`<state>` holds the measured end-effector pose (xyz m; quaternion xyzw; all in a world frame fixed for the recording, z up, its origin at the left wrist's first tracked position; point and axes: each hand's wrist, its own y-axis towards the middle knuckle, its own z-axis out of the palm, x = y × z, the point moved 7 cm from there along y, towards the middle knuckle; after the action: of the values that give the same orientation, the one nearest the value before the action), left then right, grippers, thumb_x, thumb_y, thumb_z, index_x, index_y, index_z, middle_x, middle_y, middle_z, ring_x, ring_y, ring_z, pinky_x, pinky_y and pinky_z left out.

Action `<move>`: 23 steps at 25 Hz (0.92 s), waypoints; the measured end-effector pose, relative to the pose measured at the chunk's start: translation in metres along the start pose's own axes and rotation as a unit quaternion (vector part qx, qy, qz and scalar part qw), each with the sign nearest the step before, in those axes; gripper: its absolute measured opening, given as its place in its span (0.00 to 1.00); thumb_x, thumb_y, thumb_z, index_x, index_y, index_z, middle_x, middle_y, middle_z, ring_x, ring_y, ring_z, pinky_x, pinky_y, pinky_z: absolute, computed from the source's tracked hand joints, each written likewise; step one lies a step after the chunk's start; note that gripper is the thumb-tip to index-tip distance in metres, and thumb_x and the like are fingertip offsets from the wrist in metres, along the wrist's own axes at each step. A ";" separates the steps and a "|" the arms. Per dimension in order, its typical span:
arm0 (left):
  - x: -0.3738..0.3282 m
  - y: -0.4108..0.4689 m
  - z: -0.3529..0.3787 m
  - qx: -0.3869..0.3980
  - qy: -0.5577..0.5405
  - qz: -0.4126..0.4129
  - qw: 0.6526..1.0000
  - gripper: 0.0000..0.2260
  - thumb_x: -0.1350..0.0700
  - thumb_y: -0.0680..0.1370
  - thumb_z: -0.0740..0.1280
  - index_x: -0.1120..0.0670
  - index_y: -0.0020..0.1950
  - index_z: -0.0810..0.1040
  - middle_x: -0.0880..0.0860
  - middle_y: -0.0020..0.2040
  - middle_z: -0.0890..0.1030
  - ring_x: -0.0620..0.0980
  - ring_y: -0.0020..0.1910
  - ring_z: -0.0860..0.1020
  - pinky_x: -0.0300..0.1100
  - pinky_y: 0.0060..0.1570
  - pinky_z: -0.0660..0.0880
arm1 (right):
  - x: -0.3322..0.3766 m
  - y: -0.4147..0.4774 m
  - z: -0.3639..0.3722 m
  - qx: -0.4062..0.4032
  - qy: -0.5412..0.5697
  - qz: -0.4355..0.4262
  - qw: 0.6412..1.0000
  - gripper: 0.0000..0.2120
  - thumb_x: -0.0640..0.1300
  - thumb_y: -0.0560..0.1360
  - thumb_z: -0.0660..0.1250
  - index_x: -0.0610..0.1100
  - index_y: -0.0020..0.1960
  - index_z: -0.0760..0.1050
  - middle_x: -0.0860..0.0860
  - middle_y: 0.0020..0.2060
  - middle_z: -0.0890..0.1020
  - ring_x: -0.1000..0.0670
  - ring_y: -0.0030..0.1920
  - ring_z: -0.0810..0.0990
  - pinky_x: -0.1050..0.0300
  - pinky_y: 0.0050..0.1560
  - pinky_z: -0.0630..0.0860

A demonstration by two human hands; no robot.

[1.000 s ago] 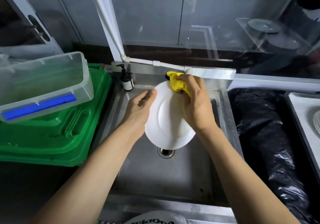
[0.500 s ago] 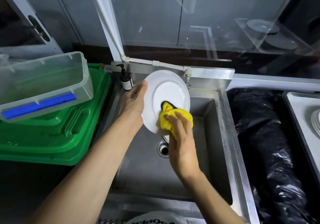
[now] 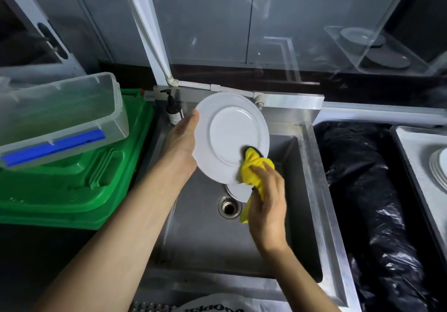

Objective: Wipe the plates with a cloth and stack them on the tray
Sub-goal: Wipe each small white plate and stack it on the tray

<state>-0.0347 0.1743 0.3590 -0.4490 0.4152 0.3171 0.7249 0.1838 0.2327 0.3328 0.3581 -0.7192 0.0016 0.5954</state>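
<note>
Sink (image 3: 302, 190) of bare steel sits in the middle; in its basin a second plate (image 3: 238, 193) lies just beside the drain (image 3: 229, 206), mostly hidden under the one being held; at the right a tray (image 3: 411, 157) carries a stack of plates (image 3: 439, 169), cut off by the frame edge; between sink and tray lies a black plastic bag (image 3: 362, 178); on the left a clear box (image 3: 60, 118) with a blue strip rests tilted on a green crate (image 3: 84, 178), and what it holds cannot be told.

Plate (image 3: 232, 132) is white, round and glossy, with a wide rim and a shallow well; it is held tilted over the far left part of the sink; left hand (image 3: 182, 142) grasps its left edge, thumb on the rim; right hand (image 3: 268, 195) clutches a bunched yellow cloth (image 3: 252, 169) and presses it on the plate's lower right rim, a tail of cloth hanging below.

Pump bottle (image 3: 173, 108) stands at the sink's far left corner; its pale label carries print too small to read; dark upside-down letters at the near edge are cut off and not legible.
</note>
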 end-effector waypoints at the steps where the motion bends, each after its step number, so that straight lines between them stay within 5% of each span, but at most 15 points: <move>1: 0.002 -0.002 0.001 0.008 0.007 0.001 1.000 0.12 0.41 0.69 0.75 0.47 0.46 0.86 0.52 0.54 0.86 0.56 0.57 0.82 0.61 0.62 0.76 | -0.005 0.009 -0.007 -0.027 0.010 0.035 0.999 0.23 0.22 0.76 0.60 0.40 0.65 0.77 0.53 0.69 0.75 0.53 0.72 0.71 0.54 0.70 0.71; 3: 0.005 -0.008 0.003 0.027 0.020 0.006 0.999 0.18 0.37 0.62 0.76 0.45 0.46 0.85 0.52 0.56 0.85 0.57 0.61 0.81 0.61 0.65 0.73 | -0.019 0.028 -0.020 -0.071 0.006 0.095 0.993 0.23 0.24 0.77 0.60 0.42 0.67 0.76 0.48 0.65 0.77 0.64 0.67 0.72 0.56 0.68 0.71; 5: 0.006 -0.016 0.008 0.048 0.029 0.011 0.998 0.18 0.39 0.66 0.77 0.47 0.50 0.84 0.54 0.59 0.84 0.57 0.62 0.79 0.61 0.67 0.72 | -0.026 0.047 -0.028 -0.080 -0.025 0.108 0.991 0.22 0.29 0.79 0.61 0.45 0.68 0.75 0.47 0.63 0.77 0.68 0.61 0.72 0.65 0.66 0.70; 9: 0.001 -0.026 0.014 0.068 0.043 0.024 0.996 0.05 0.48 0.77 0.72 0.47 0.44 0.84 0.53 0.58 0.84 0.55 0.63 0.79 0.57 0.69 0.71 | -0.021 0.081 -0.033 -0.064 -0.065 0.097 0.991 0.23 0.31 0.78 0.60 0.48 0.68 0.74 0.49 0.60 0.77 0.60 0.58 0.72 0.77 0.59 0.65; 12: 0.004 -0.030 0.017 0.075 0.064 0.035 0.994 0.07 0.51 0.77 0.72 0.48 0.39 0.82 0.38 0.41 0.85 0.42 0.52 0.81 0.41 0.63 0.74 | 0.001 0.096 -0.026 -0.038 -0.071 0.029 0.996 0.24 0.28 0.76 0.60 0.47 0.67 0.75 0.54 0.60 0.77 0.62 0.58 0.72 0.70 0.62 0.69; 15: 0.009 -0.033 0.020 0.083 0.071 0.051 0.993 0.09 0.55 0.78 0.71 0.48 0.39 0.77 0.33 0.29 0.79 0.27 0.33 0.76 0.23 0.41 0.70 | 0.020 0.101 -0.006 0.025 -0.048 -0.065 0.996 0.30 0.25 0.73 0.58 0.47 0.70 0.74 0.63 0.66 0.74 0.51 0.67 0.73 0.52 0.69 0.72; 19: 0.012 -0.030 0.018 0.070 0.077 0.055 0.993 0.11 0.56 0.79 0.70 0.48 0.38 0.76 0.32 0.26 0.77 0.26 0.27 0.73 0.20 0.32 0.66 | 0.029 0.090 0.019 0.095 -0.074 -0.083 0.989 0.27 0.31 0.74 0.59 0.45 0.70 0.74 0.47 0.70 0.73 0.44 0.70 0.70 0.45 0.69 0.71; 23: 0.015 -0.020 0.013 0.028 0.080 0.042 0.996 0.10 0.56 0.81 0.68 0.45 0.40 0.78 0.36 0.30 0.80 0.35 0.37 0.79 0.30 0.43 0.74 | 0.036 0.064 0.038 0.159 -0.087 -0.105 0.978 0.18 0.42 0.81 0.62 0.44 0.70 0.75 0.45 0.71 0.71 0.43 0.70 0.70 0.47 0.70 0.69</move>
<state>-0.0071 0.1794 0.3569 -0.4348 0.4987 0.2991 0.6876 0.1172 0.2451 0.3798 0.5203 -0.7172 0.0223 0.4631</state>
